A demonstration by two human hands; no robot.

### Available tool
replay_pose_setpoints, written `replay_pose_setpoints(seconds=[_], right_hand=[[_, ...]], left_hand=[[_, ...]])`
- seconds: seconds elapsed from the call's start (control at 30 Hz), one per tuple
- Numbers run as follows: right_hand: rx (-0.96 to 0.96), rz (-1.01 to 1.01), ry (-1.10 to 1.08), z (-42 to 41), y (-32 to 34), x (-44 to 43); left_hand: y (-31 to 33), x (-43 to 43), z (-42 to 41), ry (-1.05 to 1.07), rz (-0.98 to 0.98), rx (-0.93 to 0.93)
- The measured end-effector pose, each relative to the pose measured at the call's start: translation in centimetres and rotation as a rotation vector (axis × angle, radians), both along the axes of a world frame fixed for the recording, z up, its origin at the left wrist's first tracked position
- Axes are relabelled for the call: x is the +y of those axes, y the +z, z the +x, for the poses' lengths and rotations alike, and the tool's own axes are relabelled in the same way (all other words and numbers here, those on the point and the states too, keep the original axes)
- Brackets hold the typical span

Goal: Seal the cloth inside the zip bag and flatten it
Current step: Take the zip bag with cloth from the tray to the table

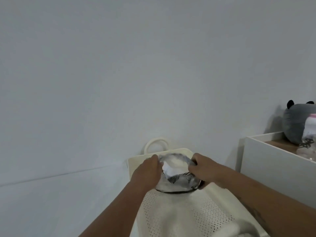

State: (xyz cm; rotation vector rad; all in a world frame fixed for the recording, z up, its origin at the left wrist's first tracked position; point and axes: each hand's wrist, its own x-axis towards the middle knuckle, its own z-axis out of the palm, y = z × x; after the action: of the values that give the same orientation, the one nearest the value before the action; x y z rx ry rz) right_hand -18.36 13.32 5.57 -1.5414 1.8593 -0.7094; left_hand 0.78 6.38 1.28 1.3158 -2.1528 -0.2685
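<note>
Fingertips of both hands hidden behind bag mouth, which is blurred. Plush toy (297,124) cut off at right edge. Dark striped print on bag too smeared to read. Lower centre: left hand (147,171) and right hand (203,168) curled on opposite sides of zip bag (177,183) mouth, gripping it. White cloth (171,168) shows inside opening. Bag over perforated white basket (179,211)

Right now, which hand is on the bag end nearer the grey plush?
The right hand: it grips the end of the zip bag on the side of the white cabinet, where the plush sits. The left hand grips the opposite end.
</note>
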Motion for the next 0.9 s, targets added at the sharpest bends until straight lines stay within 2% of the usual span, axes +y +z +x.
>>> replay_pose_setpoints(seconds=[0.13, 0.23, 0.33, 0.47, 0.67, 0.9], right_hand=[[0.033, -0.266, -0.014, 3.0, 2.4, -0.2], [-0.026, -0.411, -0.007, 6.9, 3.6, -0.4], [-0.054, -0.533, 0.019, 11.8, 3.9, -0.3], [-0.053, -0.680, 0.042, 18.6, 3.2, -0.2], [0.026, -0.739, 0.054, 25.9, -2.4, 0.0], [0.030, -0.673, 0.030, 29.5, -9.6, -0.2]], left_hand=[[3.4, 1.3, 3.1, 0.065, -0.158, 0.083], [4.9, 2.1, 6.5, 0.144, -0.243, 0.131], [5.2, 3.0, 10.3, 0.247, -0.333, 0.160], [3.7, 4.3, 15.1, 0.383, -0.354, 0.243], [-1.5, 6.7, 22.0, 0.499, -0.313, 0.250], [-7.4, 8.0, 26.0, 0.489, -0.215, 0.181]])
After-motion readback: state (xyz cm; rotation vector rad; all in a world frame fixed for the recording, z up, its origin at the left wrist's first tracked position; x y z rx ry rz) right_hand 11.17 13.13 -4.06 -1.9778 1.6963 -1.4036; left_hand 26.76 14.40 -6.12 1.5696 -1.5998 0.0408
